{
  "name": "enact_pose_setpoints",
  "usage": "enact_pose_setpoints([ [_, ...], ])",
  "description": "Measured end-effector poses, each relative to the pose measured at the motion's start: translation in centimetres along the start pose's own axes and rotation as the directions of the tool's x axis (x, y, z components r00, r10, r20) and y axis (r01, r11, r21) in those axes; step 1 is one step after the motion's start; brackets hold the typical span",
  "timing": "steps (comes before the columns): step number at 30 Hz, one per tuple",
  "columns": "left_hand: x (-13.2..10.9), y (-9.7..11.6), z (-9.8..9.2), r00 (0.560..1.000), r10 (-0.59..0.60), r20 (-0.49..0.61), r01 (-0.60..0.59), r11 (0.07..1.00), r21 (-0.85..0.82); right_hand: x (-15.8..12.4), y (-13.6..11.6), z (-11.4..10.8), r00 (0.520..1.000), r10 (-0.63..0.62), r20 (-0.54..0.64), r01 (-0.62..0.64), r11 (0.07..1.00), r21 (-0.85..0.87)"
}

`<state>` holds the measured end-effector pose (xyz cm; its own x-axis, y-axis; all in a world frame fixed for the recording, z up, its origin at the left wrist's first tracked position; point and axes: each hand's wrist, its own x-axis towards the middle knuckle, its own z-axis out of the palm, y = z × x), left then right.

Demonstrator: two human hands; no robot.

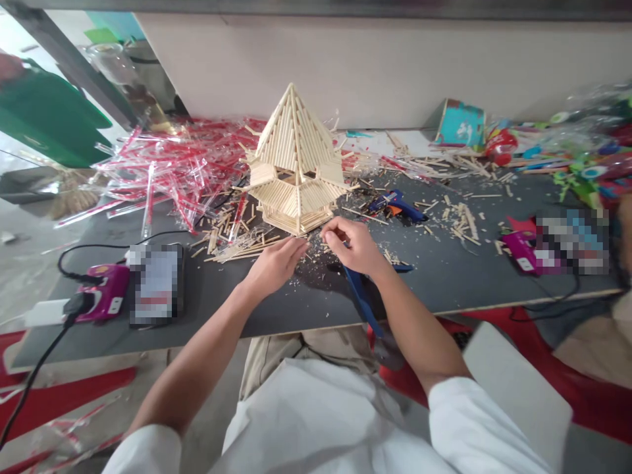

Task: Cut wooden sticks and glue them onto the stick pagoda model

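Both hands met near the middle of the frame, just in front of a tower of wooden sticks point(297, 191) that stood upright at the upper centre. The left hand point(279, 264) lay palm down with its fingers together, near the tower's base; whether it pinched anything could not be told. The right hand point(351, 245) was curled, thumb drawn close to the fingers, beside the base's lower right edge; whatever lay between its fingertips was too small to tell.

Under the right wrist, partly hidden by it, lay a blue-handled tool point(363, 299) on the dark table point(296, 315). Loose sticks point(237, 251) crowded the tower's left side, and crumbs of wood were strewn around the hands. To the right of centre, a blue glue gun point(405, 207) rested among more scraps. A heap of red and clear wrappers point(168, 171) filled the upper left, close against the tower.

At the lower left sat a phone point(157, 286) next to a purple box point(106, 293) with plugged-in cables. Far right held another purple box point(533, 253), while a teal carton point(461, 125) leaned at the upper right near a red ball-like thing point(501, 146).
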<state>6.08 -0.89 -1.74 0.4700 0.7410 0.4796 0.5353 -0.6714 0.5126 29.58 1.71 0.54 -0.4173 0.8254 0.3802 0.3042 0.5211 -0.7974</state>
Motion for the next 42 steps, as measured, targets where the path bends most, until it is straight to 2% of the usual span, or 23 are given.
enact_pose_setpoints([
  [3, 0.2, -0.1, 0.2, 0.998, -0.045, -0.032, 0.041, 0.992, -0.12, -0.1, -0.3, 0.9, 0.997, -0.054, -0.058, 0.059, 0.994, 0.09],
  [5, 0.1, -0.1, 0.3, 0.998, -0.041, -0.041, 0.035, 0.992, -0.12, -0.1, -0.5, 1.4, 0.99, -0.112, -0.087, 0.122, 0.985, 0.119],
  [8, 0.0, 0.0, 0.2, 0.999, -0.042, -0.024, 0.039, 0.994, -0.104, -0.2, -0.6, 2.0, 0.983, -0.171, -0.069, 0.178, 0.978, 0.111],
  [14, 0.0, 0.3, -0.2, 0.995, -0.061, 0.08, 0.073, 0.984, -0.16, -0.4, 0.1, 2.5, 0.977, -0.211, -0.023, 0.211, 0.977, 0.012],
  [20, -0.2, 0.4, -0.2, 0.995, -0.046, 0.088, 0.06, 0.985, -0.16, -0.7, 0.4, 2.7, 0.976, -0.217, 0.01, 0.217, 0.976, -0.033],
  [27, 0.0, 0.6, -0.3, 0.99, -0.111, 0.087, 0.129, 0.963, -0.236, -0.7, 0.3, 2.9, 0.967, -0.254, -0.027, 0.254, 0.967, -0.009],
  [32, 0.2, 0.5, -0.7, 0.969, -0.231, 0.084, 0.245, 0.895, -0.373, -0.7, 0.2, 2.9, 0.964, -0.264, -0.017, 0.264, 0.964, -0.003],
  [36, 0.3, 0.5, -0.7, 0.959, -0.281, 0.037, 0.269, 0.861, -0.432, -0.8, -0.1, 3.0, 0.961, -0.274, -0.02, 0.274, 0.961, -0.029],
  [39, 0.2, 0.8, -0.4, 0.96, -0.276, -0.041, 0.231, 0.869, -0.438, -0.8, -0.3, 3.2, 0.952, -0.298, -0.073, 0.296, 0.955, -0.031],
  [42, 0.1, 1.1, 0.3, 0.949, -0.301, -0.096, 0.215, 0.838, -0.502, -0.8, -0.7, 3.5, 0.946, -0.298, -0.129, 0.3, 0.954, -0.003],
])
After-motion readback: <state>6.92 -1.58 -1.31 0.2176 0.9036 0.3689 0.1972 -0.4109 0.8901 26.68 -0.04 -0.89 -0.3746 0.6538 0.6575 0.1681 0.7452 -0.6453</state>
